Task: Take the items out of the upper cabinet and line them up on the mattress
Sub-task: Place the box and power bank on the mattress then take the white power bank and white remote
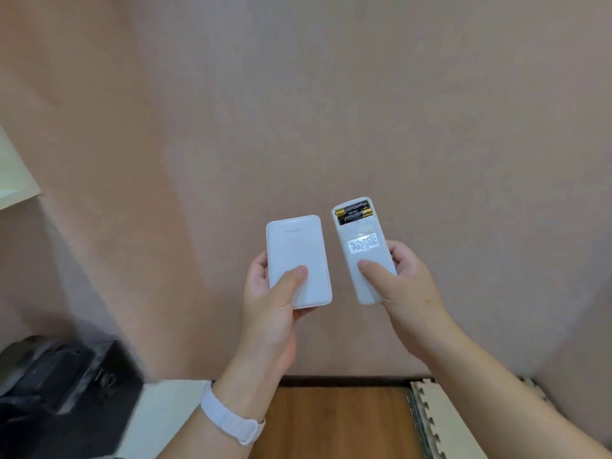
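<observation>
My left hand (275, 303) holds a flat white power bank (298, 253) upright, thumb pressed on its front. My right hand (400, 283) grips a white remote control (361, 246) with its back facing me. The remote's battery cover is off, and two black-and-gold batteries (353, 212) show at its top end, above a small printed label. Both items are raised side by side in front of a plain pink wall (331, 111). No cabinet interior or mattress is visible.
A pale shelf or cabinet edge (13, 180) juts in at the left. Black bags or cases (56, 376) sit at the lower left beside a white surface (165, 412). Below are wooden flooring (341, 422) and beige interlocking foam mats (443, 422).
</observation>
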`<state>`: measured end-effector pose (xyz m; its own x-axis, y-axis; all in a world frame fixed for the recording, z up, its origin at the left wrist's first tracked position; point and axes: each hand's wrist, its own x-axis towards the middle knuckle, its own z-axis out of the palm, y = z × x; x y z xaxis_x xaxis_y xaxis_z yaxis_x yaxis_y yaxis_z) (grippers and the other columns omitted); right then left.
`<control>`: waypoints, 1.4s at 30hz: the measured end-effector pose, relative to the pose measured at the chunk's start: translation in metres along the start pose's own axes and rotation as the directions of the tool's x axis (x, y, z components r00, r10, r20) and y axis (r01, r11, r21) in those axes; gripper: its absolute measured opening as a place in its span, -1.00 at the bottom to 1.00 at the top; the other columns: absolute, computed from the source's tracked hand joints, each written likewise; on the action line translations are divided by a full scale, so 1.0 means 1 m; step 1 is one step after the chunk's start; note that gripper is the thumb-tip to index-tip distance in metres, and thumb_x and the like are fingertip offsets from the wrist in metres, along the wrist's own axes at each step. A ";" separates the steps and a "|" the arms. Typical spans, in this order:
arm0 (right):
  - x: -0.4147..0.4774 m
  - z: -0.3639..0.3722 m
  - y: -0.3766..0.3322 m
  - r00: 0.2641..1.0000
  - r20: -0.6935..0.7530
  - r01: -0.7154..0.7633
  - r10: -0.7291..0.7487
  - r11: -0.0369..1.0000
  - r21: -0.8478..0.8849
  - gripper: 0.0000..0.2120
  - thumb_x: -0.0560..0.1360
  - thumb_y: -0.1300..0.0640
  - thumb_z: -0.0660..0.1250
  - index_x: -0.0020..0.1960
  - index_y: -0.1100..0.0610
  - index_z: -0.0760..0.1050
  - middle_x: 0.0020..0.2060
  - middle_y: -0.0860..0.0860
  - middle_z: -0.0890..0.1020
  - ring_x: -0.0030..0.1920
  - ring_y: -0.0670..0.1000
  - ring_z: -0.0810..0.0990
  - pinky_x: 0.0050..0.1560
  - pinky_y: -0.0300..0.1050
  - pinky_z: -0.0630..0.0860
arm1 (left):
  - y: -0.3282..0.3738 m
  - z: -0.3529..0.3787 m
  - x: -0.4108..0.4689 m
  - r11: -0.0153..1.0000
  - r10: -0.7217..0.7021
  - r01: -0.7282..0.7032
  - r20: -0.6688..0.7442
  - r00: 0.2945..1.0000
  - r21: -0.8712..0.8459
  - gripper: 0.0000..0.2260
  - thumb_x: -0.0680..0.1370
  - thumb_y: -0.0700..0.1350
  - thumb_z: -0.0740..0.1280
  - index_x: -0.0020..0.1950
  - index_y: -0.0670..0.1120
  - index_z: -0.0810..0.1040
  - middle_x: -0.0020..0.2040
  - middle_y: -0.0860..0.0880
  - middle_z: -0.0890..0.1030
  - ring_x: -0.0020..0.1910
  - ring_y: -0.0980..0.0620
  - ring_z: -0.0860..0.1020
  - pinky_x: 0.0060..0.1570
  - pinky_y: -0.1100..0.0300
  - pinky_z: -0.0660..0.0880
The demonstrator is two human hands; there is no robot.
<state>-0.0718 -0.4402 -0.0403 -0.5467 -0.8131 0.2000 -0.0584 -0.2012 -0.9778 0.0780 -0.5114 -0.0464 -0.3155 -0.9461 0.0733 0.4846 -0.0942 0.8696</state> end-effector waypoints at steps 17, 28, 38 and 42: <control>-0.152 -0.345 -0.027 0.839 -0.544 -0.011 0.000 1.000 -0.017 -0.79 0.42 0.10 0.38 0.05 0.03 0.54 -0.04 -0.02 0.71 -0.02 0.07 0.68 -0.12 -0.01 0.58 | -0.163 0.286 -0.152 0.951 -0.309 0.271 0.447 0.839 0.149 -0.53 0.39 -0.24 0.38 0.29 -0.06 0.43 0.10 -0.07 0.64 -0.14 0.04 0.66 -0.35 0.11 0.56; -0.235 -0.472 -0.022 0.555 -0.830 -0.073 0.047 0.997 0.007 -0.83 0.53 0.22 0.34 0.08 0.02 0.52 -0.06 -0.04 0.70 -0.14 -0.09 0.68 -0.27 -0.19 0.56 | -0.264 0.405 -0.215 0.856 -0.514 0.386 0.644 0.567 0.344 -0.49 0.33 -0.16 0.39 0.27 0.00 0.43 0.12 -0.07 0.61 -0.05 -0.07 0.63 -0.29 0.00 0.60; -0.257 -0.589 -0.014 0.255 -0.965 -0.260 0.052 0.966 -0.016 -0.80 0.53 0.15 0.35 0.13 -0.02 0.50 0.02 -0.04 0.65 0.00 -0.03 0.63 -0.15 -0.17 0.52 | -0.367 0.531 -0.257 0.740 -0.642 0.491 0.701 0.311 0.460 -0.65 0.53 -0.30 0.34 0.19 0.08 0.43 0.06 -0.02 0.62 -0.04 -0.05 0.62 -0.36 0.13 0.56; -0.262 -0.628 -0.013 0.150 -0.987 -0.321 0.056 0.947 0.005 -0.82 0.54 0.16 0.35 0.12 -0.02 0.50 0.00 -0.05 0.65 0.00 -0.02 0.64 -0.12 -0.13 0.56 | -0.409 0.577 -0.267 0.688 -0.666 0.528 0.722 0.188 0.498 -0.62 0.53 -0.29 0.34 0.27 0.04 0.42 0.11 -0.04 0.62 0.01 -0.06 0.63 -0.29 0.08 0.59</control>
<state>-0.4523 0.1181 -0.1195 -0.9098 0.4059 -0.0862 0.1242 0.0680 -0.9899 -0.5070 -0.0415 -0.1400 -0.9710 0.1085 -0.2132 -0.2391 -0.4104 0.8800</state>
